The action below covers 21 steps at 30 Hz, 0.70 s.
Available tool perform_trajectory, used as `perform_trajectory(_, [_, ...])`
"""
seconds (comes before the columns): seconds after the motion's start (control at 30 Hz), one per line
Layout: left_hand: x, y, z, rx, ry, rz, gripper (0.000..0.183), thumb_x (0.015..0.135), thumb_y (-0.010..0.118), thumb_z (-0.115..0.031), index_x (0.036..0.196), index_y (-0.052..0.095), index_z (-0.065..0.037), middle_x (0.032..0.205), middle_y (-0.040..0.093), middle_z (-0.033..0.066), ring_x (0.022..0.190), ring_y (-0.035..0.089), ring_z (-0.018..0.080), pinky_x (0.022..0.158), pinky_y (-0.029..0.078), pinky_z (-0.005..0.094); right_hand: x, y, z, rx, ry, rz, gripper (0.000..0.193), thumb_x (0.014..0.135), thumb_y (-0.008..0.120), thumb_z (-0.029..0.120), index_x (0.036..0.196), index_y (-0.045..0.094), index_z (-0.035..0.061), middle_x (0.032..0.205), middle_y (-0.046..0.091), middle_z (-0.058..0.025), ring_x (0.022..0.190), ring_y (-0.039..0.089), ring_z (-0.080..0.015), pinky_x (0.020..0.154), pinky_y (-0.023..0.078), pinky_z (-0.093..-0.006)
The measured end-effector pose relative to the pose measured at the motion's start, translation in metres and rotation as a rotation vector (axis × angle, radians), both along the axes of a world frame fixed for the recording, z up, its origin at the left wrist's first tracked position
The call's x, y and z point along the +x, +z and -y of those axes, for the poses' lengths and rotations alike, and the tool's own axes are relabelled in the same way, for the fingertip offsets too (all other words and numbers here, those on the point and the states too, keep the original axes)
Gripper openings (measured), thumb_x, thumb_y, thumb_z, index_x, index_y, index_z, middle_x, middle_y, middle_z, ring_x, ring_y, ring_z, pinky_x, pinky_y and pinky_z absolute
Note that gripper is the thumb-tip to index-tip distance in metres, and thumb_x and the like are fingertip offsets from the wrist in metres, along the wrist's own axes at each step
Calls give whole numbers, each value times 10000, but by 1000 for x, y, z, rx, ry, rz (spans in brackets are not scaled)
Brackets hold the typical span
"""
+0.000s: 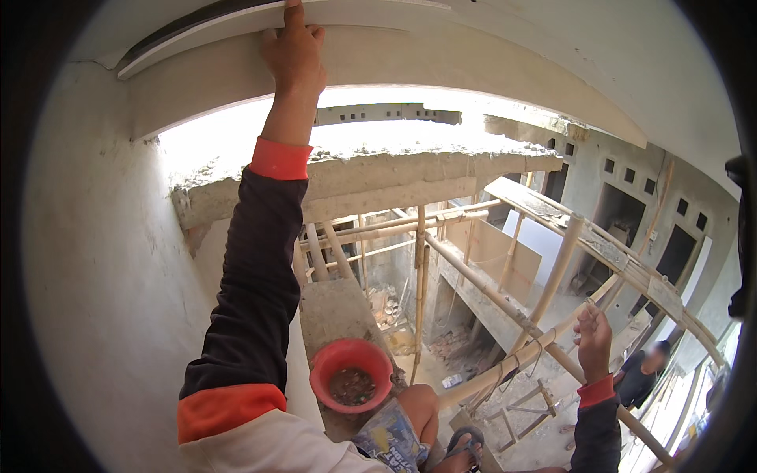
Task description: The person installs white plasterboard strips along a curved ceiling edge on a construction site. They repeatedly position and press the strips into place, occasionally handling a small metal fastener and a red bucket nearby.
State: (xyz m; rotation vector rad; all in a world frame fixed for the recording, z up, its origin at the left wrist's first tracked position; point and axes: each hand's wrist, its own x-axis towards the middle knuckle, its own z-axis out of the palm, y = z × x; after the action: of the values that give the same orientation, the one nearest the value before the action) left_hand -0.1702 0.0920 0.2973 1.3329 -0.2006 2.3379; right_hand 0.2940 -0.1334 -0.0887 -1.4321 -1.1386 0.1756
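My left hand [296, 59] is raised overhead to a long pale strip [197, 39] along the ceiling edge. One finger stretches up against the strip and the others are bent, apart from it. A dark gap runs behind the strip's left part. My right hand [594, 340] is lifted on the right, in front of the bamboo scaffolding [497, 296], with its fingers closed together. Something small and pale may be between them, too small to name. Below my left arm, a red bucket [322, 378] with brown, lumpy contents stands on a narrow concrete ledge [335, 311].
A plain wall [102, 236] rises close on my left. Beyond the ledge is a drop to a lower level with rubble [449, 347] and a wooden frame [520, 418]. A rough concrete beam [378, 177] crosses ahead. Another person [639, 378] is below at right.
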Motion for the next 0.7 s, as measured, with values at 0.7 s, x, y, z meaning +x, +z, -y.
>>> perform_trajectory(0.7, [-5,45,-2,-317,79,87,826,986,659,-374,1510,229,98,1126,599,161,1084,580,287,994,459,407,-25,-11,-2,-69,65,7,476,1017,622,307,1249,569,-106,910,634,-87,840,593,-146,758,495,-297])
